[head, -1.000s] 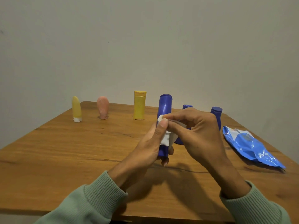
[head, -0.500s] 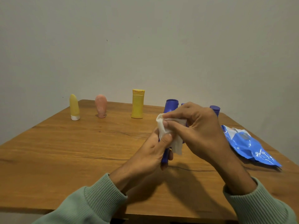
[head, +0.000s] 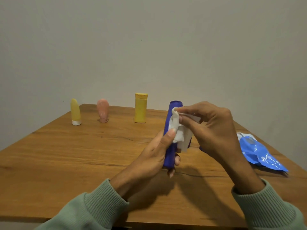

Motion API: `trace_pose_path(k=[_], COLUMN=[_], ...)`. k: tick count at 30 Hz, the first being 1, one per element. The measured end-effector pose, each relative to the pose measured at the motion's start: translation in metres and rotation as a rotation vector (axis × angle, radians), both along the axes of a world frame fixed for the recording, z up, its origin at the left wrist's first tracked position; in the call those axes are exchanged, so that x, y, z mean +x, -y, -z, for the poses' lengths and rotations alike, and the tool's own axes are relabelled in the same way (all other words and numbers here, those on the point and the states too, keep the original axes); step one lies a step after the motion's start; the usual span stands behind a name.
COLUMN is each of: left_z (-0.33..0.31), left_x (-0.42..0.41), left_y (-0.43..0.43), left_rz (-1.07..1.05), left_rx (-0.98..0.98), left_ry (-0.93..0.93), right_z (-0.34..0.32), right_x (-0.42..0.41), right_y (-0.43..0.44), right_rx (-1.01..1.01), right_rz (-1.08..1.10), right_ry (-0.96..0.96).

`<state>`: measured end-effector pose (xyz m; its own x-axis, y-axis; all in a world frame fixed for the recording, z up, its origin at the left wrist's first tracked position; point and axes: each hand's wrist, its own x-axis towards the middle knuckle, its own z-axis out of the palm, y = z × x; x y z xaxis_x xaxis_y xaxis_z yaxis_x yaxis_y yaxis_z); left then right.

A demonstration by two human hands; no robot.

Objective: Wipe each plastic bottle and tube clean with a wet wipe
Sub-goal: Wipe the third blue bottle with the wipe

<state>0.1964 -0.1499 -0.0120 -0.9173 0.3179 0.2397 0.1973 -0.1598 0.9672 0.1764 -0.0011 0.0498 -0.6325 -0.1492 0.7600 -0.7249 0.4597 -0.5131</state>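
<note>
The tall dark blue plastic bottle [head: 169, 155] stands almost upright in mid-air above the middle of the wooden bench [head: 83, 155], cap end up. The left hand [head: 154, 155] grips its lower half, fingers [head: 177, 161] curled round the far side and the thumb pressing the crumpled white wet wipe [head: 178, 131] against the bottle's body. The right hand [head: 214, 128] pinches the wipe's upper corner between thumb and bent fingers [head: 187, 110], right by the bottle's top. Both wrists wear ribbed sage-green sleeves [head: 99, 209].

Along the bench's far edge, well apart from each other, stand a squat yellow flip-cap bottle [head: 140, 108], a rounded pink tube [head: 103, 110] and a tapered yellow tube on a white cap [head: 75, 112]. A crinkled bright blue wipe packet [head: 260, 153] lies at the right side, its white flap towards the wall.
</note>
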Motion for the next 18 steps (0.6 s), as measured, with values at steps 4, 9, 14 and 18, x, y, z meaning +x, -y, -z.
trace_pose_path(k=[4, 9, 14, 18], left_z=[0.002, -0.017, -0.030, -0.033], left_x=[-0.007, -0.009, -0.007, -0.008], left_y=[0.007, 0.009, 0.018, 0.023], left_rz=[-0.115, -0.145, -0.160, -0.187], left_rx=[0.013, 0.313, 0.611, 0.618], left_ry=[0.027, 0.223, 0.410, 0.444], right_z=[0.002, -0.003, -0.020, -0.026], right_x=[0.009, 0.018, 0.024, 0.024], right_y=[0.009, 0.010, -0.006, -0.013], right_rx=[0.066, 0.321, 0.326, 0.278], right_rz=[-0.173, -0.287, -0.273, -0.194], right_ry=[0.165, 0.238, 0.191, 0.147])
